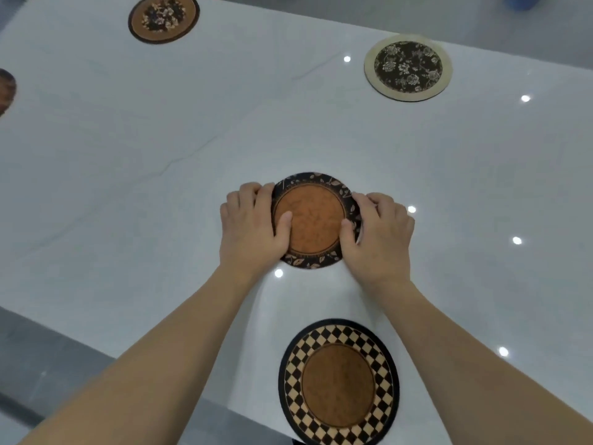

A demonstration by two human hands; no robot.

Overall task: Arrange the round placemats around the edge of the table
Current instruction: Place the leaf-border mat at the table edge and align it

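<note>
A glossy white marble-look table (128, 155) is seen from above. Near its middle, a round cork placemat with a black leaf-patterned border (313, 216) is gripped at opposite edges by the left hand (248, 226) and the right hand (378, 234), thumbs pressed on its orange centre. A round checkered-border placemat (338, 380) lies at the near edge, between the forearms.
</note>
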